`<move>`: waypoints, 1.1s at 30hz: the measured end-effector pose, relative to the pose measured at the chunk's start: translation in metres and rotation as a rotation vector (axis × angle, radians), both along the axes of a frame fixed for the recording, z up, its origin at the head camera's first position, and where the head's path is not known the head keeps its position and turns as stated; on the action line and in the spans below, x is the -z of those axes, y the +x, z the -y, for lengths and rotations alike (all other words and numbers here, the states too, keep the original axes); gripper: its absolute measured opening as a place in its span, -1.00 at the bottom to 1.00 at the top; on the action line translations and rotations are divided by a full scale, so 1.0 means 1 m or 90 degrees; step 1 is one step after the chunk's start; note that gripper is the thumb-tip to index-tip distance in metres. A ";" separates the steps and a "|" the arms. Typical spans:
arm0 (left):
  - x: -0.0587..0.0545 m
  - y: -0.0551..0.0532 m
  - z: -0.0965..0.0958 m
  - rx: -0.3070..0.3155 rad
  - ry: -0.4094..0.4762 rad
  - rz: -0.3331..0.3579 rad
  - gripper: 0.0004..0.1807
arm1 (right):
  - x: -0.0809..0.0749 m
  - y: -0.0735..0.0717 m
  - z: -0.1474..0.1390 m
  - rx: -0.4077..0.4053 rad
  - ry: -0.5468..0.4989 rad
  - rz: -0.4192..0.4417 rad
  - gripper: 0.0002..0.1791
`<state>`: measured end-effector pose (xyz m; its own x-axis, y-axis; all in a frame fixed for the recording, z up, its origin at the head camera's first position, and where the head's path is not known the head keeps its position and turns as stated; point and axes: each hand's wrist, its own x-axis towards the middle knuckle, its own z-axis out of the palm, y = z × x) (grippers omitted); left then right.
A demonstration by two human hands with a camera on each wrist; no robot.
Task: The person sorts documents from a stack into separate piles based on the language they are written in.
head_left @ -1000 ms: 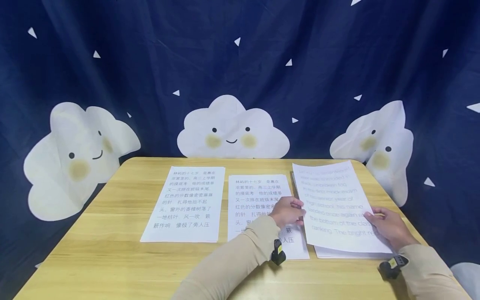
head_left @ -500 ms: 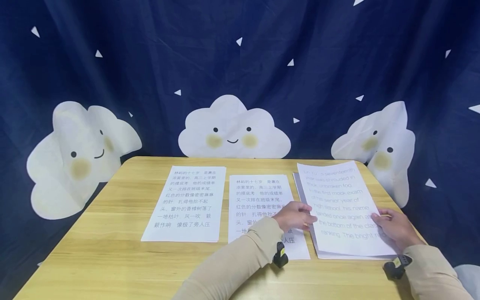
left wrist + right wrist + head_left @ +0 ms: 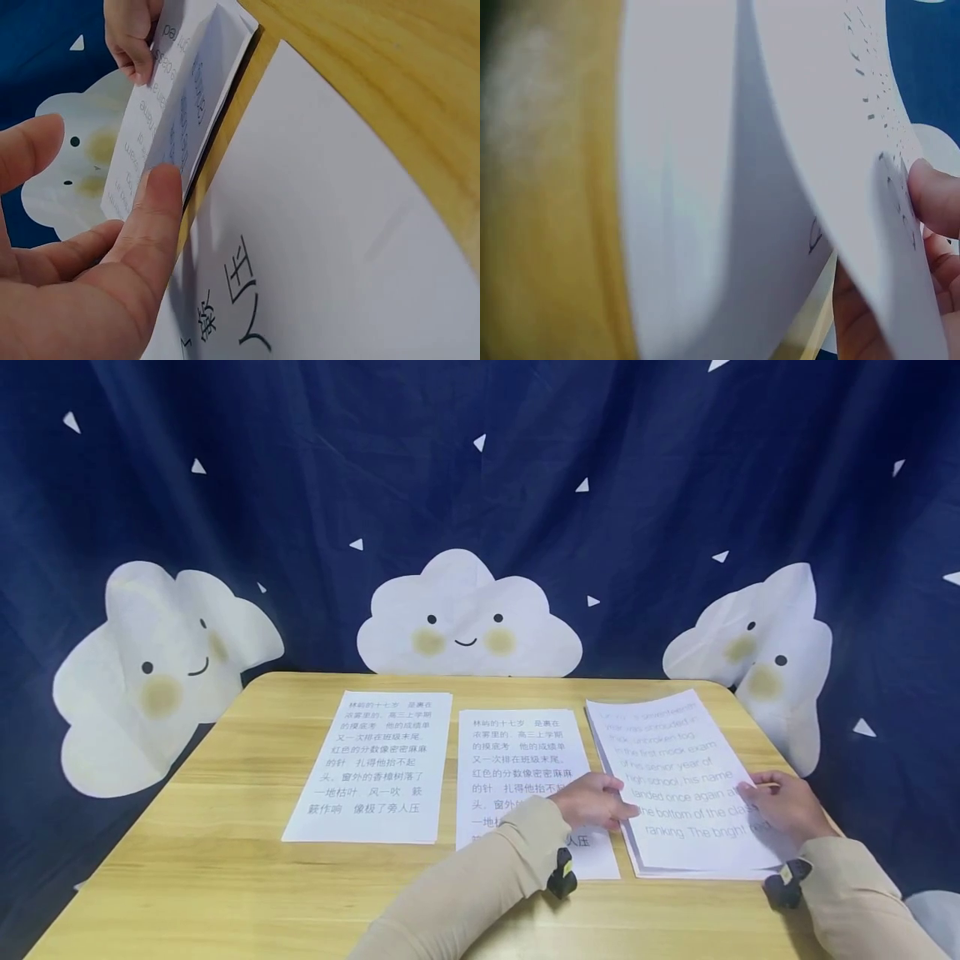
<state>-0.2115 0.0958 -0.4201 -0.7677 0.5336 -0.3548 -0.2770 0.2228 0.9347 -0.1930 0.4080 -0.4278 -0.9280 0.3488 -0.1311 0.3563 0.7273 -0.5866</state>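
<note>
At the right, a white sheet of paper printed with English text lies slightly raised over a paper stack. My right hand pinches its right edge between thumb and fingers; in the right wrist view the sheet bows up from the page below. By the left edge, my left hand has its fingers spread; in the left wrist view the thumb is at the paper's edge, though contact is hard to tell. Under the left forearm lies a middle stack of pages with Chinese text, partly hidden.
Another stack of Chinese-text pages lies on the left of the wooden table. A dark blue curtain with white clouds hangs behind the table.
The English sheet has shifted right, then lowered and come back slightly left over its stack. My left hand has moved a little right and down; the right hand keeps its pinch.
</note>
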 end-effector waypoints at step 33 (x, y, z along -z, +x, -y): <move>-0.008 0.006 0.001 0.014 -0.086 -0.039 -0.33 | -0.005 0.003 -0.005 -0.025 0.019 -0.011 -0.58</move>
<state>-0.2056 0.0944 -0.4124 -0.7791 0.5010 -0.3768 -0.2135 0.3531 0.9109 -0.1901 0.4129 -0.4229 -0.9431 0.3153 -0.1053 0.3170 0.7577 -0.5704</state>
